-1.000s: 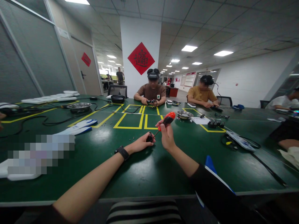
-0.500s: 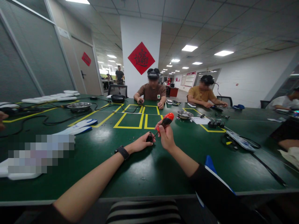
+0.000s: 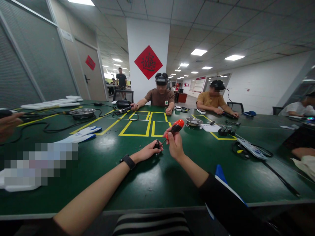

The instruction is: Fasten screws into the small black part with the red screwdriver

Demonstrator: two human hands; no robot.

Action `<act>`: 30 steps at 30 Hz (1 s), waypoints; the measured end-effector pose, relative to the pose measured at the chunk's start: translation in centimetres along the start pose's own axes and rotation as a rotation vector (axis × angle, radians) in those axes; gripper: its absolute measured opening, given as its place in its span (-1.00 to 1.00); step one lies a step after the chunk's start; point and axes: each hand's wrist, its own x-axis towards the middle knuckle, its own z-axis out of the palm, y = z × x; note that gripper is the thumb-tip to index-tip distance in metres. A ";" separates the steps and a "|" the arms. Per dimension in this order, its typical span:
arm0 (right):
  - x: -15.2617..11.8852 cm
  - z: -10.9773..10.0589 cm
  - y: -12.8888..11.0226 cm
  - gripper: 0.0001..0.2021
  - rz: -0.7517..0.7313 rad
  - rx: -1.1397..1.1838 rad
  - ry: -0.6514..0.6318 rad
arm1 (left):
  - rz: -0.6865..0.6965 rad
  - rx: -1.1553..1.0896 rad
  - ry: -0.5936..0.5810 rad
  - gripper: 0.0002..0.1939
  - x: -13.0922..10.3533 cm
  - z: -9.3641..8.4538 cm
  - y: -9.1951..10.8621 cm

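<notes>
My right hand (image 3: 175,144) is closed round a screwdriver (image 3: 177,126) with a red and black handle. The handle tilts up to the right, and its thin shaft slants down to the left. In my left hand (image 3: 149,152), fingers wrapped round it, is a small black cylindrical part (image 3: 157,144) with a metallic top, held upright just above or on the green table. The screwdriver's tip meets the side of this part or lies very close to it; my fingers hide the exact contact.
Metal bowls (image 3: 194,121) (image 3: 82,113) stand farther off. White-and-blue gloves (image 3: 83,133) lie left, and a blue-and-white item (image 3: 222,175) sits under my right forearm. Small black parts (image 3: 226,131), a power strip (image 3: 253,148) and cables are on the right. Co-workers (image 3: 161,95) sit opposite.
My hands stay nearly in place with the screwdriver and the black part. The co-worker opposite has moved a hand outward with a cabled tool. Another person's hand at far left reaches further in.
</notes>
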 end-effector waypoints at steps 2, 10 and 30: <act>0.0 0.0 0.2 -0.78 -0.090 -0.081 0.002 | -0.004 -0.003 0.001 -0.77 0.0 0.0 0.1; 0.2 -0.3 0.7 -0.80 -0.146 -0.139 0.008 | -0.017 -0.019 0.011 -0.77 0.1 0.0 -0.2; 0.1 -0.2 0.9 -0.80 -0.122 -0.159 -0.003 | -0.008 -0.004 0.003 -0.78 0.0 0.1 0.2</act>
